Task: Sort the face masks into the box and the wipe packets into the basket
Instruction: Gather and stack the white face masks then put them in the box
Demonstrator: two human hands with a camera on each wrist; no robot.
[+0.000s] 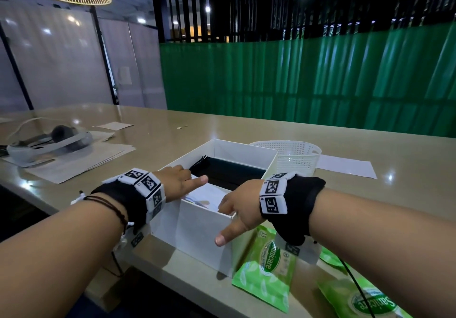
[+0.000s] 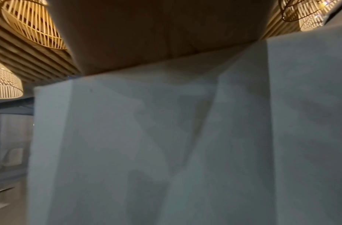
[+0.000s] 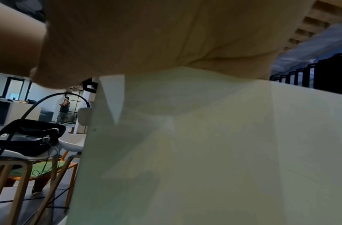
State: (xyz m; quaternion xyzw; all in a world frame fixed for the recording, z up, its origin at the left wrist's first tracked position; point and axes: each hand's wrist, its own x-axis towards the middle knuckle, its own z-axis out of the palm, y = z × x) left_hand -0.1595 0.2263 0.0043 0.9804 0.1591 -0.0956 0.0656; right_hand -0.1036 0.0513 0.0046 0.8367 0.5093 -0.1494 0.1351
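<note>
Here, a white box [image 1: 202, 228] is seen near the front edge of a beige table [image 1: 407, 182], one near corner close to that edge. Open tabletop stretches beyond it toward a green curtain [image 1: 308, 78]. Just behind the box on the right, a white perforated basket [image 1: 293, 156] stands; nothing can be made out inside it. Within the box, black face masks [image 1: 229, 172] are stacked at the far end, and a white mask [image 1: 207, 194] lies nearer. Two green wipe packets [image 1: 266, 268] lie flat on the table to the right of the box, one touching its near right corner, the other [image 1: 365, 300] further right. The left hand [image 1: 180, 182] is laid over the box's left wall, fingers straight, grasping nothing. The right hand [image 1: 237, 209] rests on the near right corner, its fingers inside the box and thumb against the front wall; whether the wall is pinched cannot be told. Papers and a headset [image 1: 49, 142] lie far left.
</note>
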